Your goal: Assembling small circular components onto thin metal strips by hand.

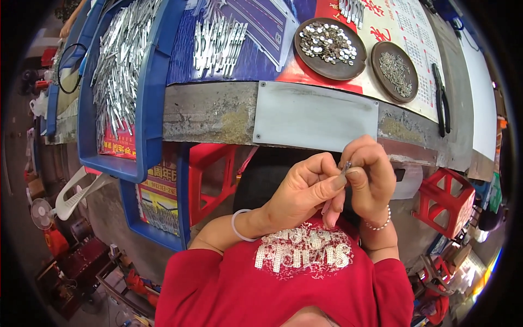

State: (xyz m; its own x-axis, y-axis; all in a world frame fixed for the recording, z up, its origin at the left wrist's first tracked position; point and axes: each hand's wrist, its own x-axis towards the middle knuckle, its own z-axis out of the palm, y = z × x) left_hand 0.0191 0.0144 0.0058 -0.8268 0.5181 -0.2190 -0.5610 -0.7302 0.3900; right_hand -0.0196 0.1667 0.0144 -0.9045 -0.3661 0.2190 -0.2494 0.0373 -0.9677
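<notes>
Metal part, small and grey, sits at the meeting point of the left hand and right hand, held up before the chest at the near edge of a worn bench. Both hands pinch thumb to finger, with almost no gap at the tips; the left thumb reaches in from the side, the right fingers curl over. The tips hide most of the part, so whether it is one piece or two cannot be told.

Around the work, a blue bin of strips stands to the left, with more strips fanned on the bench. Beyond a pale pad, one brown dish holds discs and a smaller one holds tiny metal bits; pliers lie to their right.

So fine a grip likely goes best with one hand steady as the other makes small turns, the thumbs pressing squarely rather than slantwise. Working above the pad, rather than short of it, would probably catch a dropped piece. Tilting the part clear of the thumbs should give a better view.
</notes>
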